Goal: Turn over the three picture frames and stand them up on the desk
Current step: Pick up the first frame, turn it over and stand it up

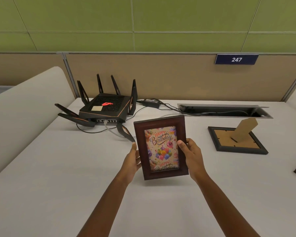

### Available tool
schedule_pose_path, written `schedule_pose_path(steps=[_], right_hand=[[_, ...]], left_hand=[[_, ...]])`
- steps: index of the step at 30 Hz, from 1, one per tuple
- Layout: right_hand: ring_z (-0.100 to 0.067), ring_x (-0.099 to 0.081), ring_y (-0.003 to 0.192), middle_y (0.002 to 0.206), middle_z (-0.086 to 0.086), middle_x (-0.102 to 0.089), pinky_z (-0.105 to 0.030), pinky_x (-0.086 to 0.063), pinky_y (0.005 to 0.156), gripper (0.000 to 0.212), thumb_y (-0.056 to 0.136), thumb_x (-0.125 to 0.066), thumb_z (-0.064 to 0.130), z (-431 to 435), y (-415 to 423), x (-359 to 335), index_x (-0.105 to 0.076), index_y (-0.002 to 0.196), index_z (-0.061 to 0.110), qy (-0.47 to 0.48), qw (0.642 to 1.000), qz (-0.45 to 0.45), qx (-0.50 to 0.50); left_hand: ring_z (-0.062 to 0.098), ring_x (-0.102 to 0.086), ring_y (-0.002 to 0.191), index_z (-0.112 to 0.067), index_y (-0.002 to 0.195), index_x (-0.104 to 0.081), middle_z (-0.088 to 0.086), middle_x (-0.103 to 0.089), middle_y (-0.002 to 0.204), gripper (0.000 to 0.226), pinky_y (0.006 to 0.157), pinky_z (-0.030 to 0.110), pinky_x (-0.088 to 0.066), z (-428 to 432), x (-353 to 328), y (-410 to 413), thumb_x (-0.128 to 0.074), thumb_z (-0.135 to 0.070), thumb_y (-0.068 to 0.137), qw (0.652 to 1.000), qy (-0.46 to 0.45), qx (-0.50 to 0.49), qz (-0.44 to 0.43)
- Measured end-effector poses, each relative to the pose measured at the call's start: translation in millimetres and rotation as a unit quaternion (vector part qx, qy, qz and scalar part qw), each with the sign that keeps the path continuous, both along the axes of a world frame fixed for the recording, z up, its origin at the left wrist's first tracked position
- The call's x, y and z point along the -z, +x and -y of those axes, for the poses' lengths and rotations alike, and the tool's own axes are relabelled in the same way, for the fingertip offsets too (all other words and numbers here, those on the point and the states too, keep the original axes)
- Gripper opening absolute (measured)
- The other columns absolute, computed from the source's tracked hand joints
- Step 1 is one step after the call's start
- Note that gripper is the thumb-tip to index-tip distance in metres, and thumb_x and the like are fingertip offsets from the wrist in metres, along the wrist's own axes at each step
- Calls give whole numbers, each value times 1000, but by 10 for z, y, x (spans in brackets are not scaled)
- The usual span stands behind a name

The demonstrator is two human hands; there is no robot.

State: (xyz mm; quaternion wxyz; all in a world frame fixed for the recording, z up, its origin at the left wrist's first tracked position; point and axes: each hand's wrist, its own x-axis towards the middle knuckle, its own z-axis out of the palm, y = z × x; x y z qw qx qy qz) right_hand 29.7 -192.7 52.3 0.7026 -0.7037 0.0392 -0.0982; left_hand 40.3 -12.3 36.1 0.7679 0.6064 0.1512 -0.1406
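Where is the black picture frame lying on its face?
The black picture frame lies face down on the white desk, right of the held brown frame, just before the cable tray.

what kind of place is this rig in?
Most likely an office cubicle desk: a tan partition behind the white desk carries a number plate reading 247, a cable tray is set into the desktop, and a router sits plugged in.

"HAPPY Birthday" on card in brown picture frame [161,147]; "247" on blue plate [236,59] on partition.
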Motion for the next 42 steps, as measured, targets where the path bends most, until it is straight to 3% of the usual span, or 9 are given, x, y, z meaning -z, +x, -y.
schedule_pose_path(steps=[3, 5, 9, 15, 21, 27, 38, 42], right_hand=[[-22, -63, 89, 100, -4, -62, -34, -54, 76, 12, 90, -46, 26, 12, 11, 30, -50, 96, 17, -1, 1000, -16, -3], [-24, -63, 91, 101, -5, -62, -37, -54, 78, 11, 90, -46, 26, 25, 24, 56, -50, 95, 17, 2, 1000, -21, -1], [-21, -63, 89, 97, -2, -62, -25, -53, 69, 6, 90, -46, 26, 25, 75, 95, -50, 90, 21, 12, 1000, -22, -1], [-17, -64, 85, 95, 0, -62, -23, -53, 67, 6, 90, -47, 26, 25, 165, 197, -50, 91, 21, 14, 999, -29, -8], [-14, -63, 86, 95, 0, -63, -19, -53, 66, 9, 90, -46, 27, 52, 227, 241, -52, 92, 21, 19, 999, -29, -8], [-8, -62, 82, 90, 7, -62, -9, -53, 57, 10, 91, -45, 24, 81, 261, 246, -51, 95, 18, 34, 999, -30, -21], [-8, -63, 80, 90, 9, -62, -9, -53, 55, 8, 92, -43, 24, 120, 261, 298, -50, 95, 21, 53, 997, -32, -37], [-5, -61, 78, 89, 10, -61, -7, -52, 55, 7, 92, -44, 24, 146, 259, 312, -49, 94, 21, 27, 998, -33, -37]], left_hand=[[24, -55, 108, -22, 112, -55, 10, -56, 130, 43, 100, 41, -42, 83, 36, 18, -24, -47, 95, 1000, -8, -19, 0], [25, -55, 110, -22, 117, -55, 10, -57, 130, 46, 101, 44, -42, 128, 52, 28, -23, -47, 95, 1000, -10, -22, 2], [31, -55, 117, -22, 118, -55, 13, -56, 132, 48, 105, 50, -41, 200, 52, 51, -20, -47, 96, 999, -21, -26, 3], [24, -56, 101, -16, 127, -50, 14, -55, 132, 53, 98, 45, -43, 248, 88, 111, -17, -45, 96, 998, -40, -41, -3], [21, -61, 87, -17, 125, -52, 11, -58, 124, 55, 78, 35, -49, 269, 90, 184, -16, -47, 96, 998, -42, -41, -11], [28, -57, 104, -15, 127, -50, 15, -55, 131, 55, 92, 43, -45, 306, 96, 206, -16, -45, 96, 999, -23, -42, -18], [29, -58, 102, -14, 124, -53, 16, -57, 128, 61, 96, 47, -44, 329, 130, 186, -14, -51, 94, 999, -19, -49, -10], [27, -58, 103, -10, 122, -54, 16, -59, 124, 61, 91, 40, -46, 348, 122, 121, -12, -45, 96, 996, 33, -87, 15]])
